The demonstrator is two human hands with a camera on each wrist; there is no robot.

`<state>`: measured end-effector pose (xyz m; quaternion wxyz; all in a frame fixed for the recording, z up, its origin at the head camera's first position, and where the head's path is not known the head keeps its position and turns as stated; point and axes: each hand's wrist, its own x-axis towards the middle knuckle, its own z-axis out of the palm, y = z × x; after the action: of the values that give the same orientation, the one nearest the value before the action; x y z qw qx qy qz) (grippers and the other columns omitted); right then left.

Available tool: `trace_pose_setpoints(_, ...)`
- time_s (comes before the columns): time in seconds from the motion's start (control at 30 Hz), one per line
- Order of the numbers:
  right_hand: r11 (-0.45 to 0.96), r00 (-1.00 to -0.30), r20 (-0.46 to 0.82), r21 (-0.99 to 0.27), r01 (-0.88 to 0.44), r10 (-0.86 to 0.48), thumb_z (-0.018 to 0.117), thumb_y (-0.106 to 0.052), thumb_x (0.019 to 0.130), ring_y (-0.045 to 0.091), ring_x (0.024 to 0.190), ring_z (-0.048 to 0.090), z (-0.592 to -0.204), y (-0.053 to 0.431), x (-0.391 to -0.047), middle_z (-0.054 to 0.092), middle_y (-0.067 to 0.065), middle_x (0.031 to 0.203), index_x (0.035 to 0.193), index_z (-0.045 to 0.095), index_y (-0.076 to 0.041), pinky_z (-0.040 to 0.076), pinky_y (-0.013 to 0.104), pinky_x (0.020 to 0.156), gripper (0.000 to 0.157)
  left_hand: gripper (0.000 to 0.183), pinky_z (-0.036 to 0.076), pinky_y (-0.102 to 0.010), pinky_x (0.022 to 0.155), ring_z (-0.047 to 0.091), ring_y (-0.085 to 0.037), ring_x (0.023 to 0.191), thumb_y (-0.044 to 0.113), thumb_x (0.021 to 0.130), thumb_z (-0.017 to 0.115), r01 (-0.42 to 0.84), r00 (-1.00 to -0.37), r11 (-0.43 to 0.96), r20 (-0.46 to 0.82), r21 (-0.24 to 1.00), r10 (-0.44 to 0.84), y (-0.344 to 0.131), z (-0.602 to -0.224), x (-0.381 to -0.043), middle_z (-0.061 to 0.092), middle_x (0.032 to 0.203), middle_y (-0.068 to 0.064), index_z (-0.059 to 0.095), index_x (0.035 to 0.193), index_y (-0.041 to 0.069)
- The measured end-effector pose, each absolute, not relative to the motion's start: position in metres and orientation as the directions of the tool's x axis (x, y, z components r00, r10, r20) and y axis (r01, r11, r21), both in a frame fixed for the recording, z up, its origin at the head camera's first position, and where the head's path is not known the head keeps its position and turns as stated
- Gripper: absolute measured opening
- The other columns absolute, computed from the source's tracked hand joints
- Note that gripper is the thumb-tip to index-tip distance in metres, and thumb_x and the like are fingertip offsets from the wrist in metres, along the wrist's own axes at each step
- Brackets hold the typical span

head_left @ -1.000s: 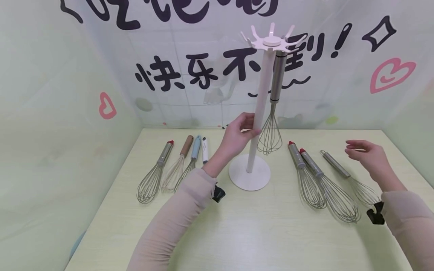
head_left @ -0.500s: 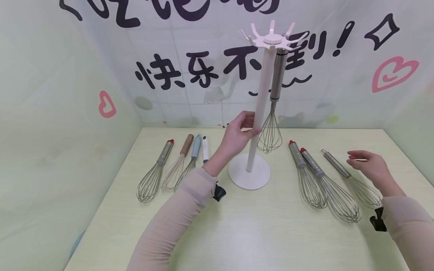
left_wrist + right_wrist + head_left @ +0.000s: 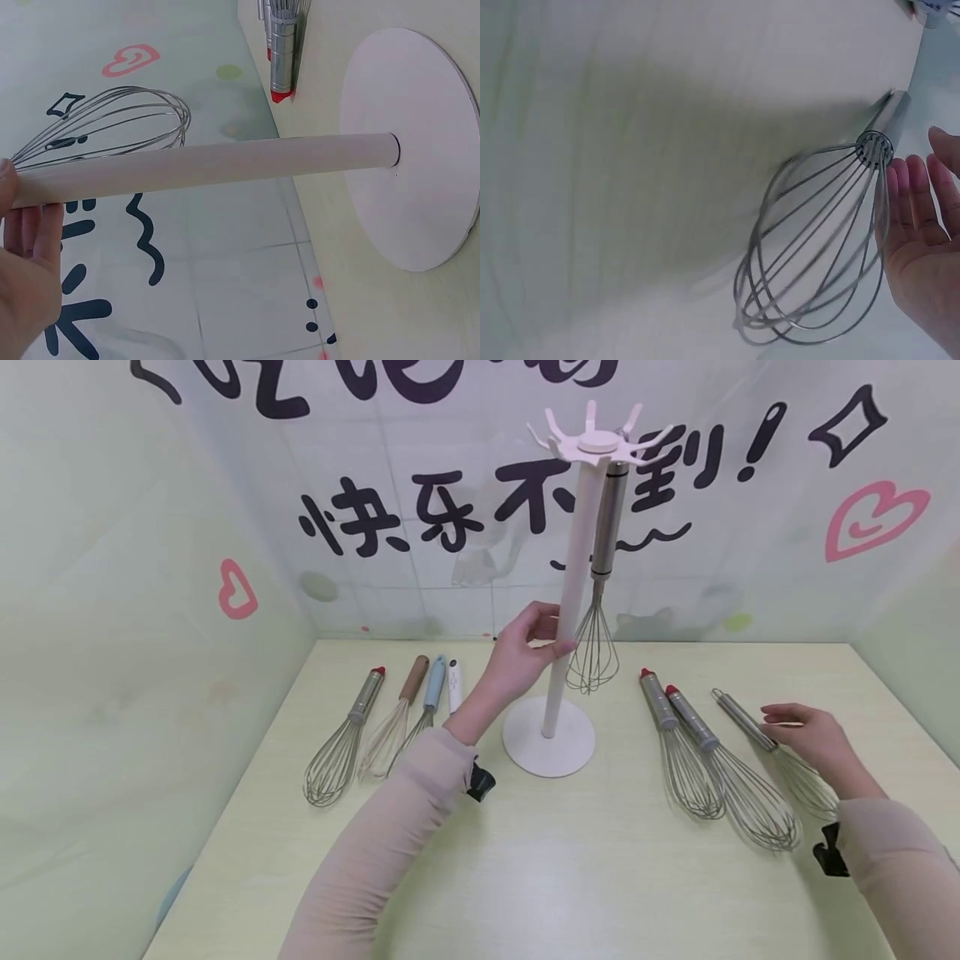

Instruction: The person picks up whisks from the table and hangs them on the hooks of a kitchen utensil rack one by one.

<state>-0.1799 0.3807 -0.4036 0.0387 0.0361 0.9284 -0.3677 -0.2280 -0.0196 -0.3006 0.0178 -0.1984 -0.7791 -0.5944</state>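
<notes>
My left hand (image 3: 521, 647) grips the white pole (image 3: 576, 552) of an upright stand between thumb and fingers. The stand has a round base (image 3: 517, 739) and a ring of hooks (image 3: 598, 442) on top. From a hook at the back right hangs a steel whisk (image 3: 609, 522), balloon down, partly behind the pole. At the right, my right hand (image 3: 810, 735) is over another steel whisk (image 3: 741, 717) lying on the table, thumb and fingers apart beside its handle. In the right wrist view that whisk's wires (image 3: 810, 255) spread in front of the palm.
Two red-tipped whisks (image 3: 678, 743) (image 3: 705, 735) lie right of the stand. On the left lie a red-tipped whisk (image 3: 365, 697), a brown-handled whisk (image 3: 414, 679), a blue-handled whisk (image 3: 434, 683) and a white handle (image 3: 454, 683) partly hidden by the left arm. A printed wall cloth (image 3: 450, 610) rises behind the table.
My right hand has come down and slightly left to the whisk's handle. The stand's top and its hanging whisk have shifted slightly left, with my left hand still on the pole.
</notes>
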Motion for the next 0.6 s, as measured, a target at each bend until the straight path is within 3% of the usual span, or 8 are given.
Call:
trace_pose_setpoints(0.07,0.741,-0.994,-0.099,-0.664,0.100,0.046,0.056,-0.023,0.096,-0.027,0.073,0.036,-0.404,0.380,-0.180,0.048,-0.034,0.086,0.130,0.046,0.013,0.044,0.010,0.061,0.051,0.039,0.054,-0.031,0.096,0.064,-0.024,0.108,0.010,0.087,0.069,0.330,-0.920,0.214,0.262,0.919,0.292,-0.020,-0.301,-0.229,0.067,0.113,-0.014,0.055,0.123,0.006)
trace_pose_setpoints(0.17,0.749,-0.993,-0.107,-0.654,0.110,0.052,0.056,-0.022,0.096,-0.026,0.072,0.037,-0.406,0.377,-0.181,0.066,-0.002,0.096,0.129,0.046,0.014,0.047,0.011,0.061,0.050,0.039,0.054,-0.031,0.096,0.064,-0.023,0.108,0.011,0.087,0.068,0.329,-0.919,0.216,0.259,0.919,0.297,-0.021,-0.302,-0.229,0.066,0.114,-0.013,0.054,0.123,0.007)
trace_pose_setpoints(0.23,0.749,-0.991,-0.120,-0.651,0.120,0.053,0.055,-0.021,0.096,-0.025,0.071,0.038,-0.407,0.376,-0.181,0.064,0.022,0.108,0.130,0.045,0.014,0.049,0.012,0.060,0.050,0.039,0.053,-0.031,0.096,0.064,-0.023,0.108,0.011,0.087,0.068,0.329,-0.919,0.215,0.259,0.920,0.298,-0.021,-0.303,-0.230,0.066,0.114,-0.013,0.054,0.123,0.007)
trace_pose_setpoints(0.3,0.749,-0.990,-0.133,-0.651,0.128,0.054,0.056,-0.019,0.096,-0.024,0.071,0.039,-0.409,0.376,-0.182,0.051,0.037,0.124,0.130,0.044,0.015,0.050,0.013,0.060,0.049,0.038,0.053,-0.031,0.096,0.064,-0.023,0.108,0.012,0.088,0.068,0.327,-0.919,0.215,0.257,0.920,0.298,-0.021,-0.303,-0.230,0.066,0.114,-0.013,0.054,0.123,0.007)
trace_pose_setpoints(0.6,0.765,-0.986,-0.163,-0.629,0.136,0.041,0.060,-0.014,0.091,-0.020,0.072,0.040,-0.415,0.379,-0.184,0.050,0.039,0.124,0.130,0.044,0.015,0.046,0.011,0.062,0.051,0.038,0.054,-0.032,0.097,0.063,-0.023,0.109,0.012,0.088,0.067,0.328,-0.916,0.219,0.253,0.919,0.310,-0.021,-0.304,-0.230,0.066,0.114,-0.013,0.053,0.124,0.007)
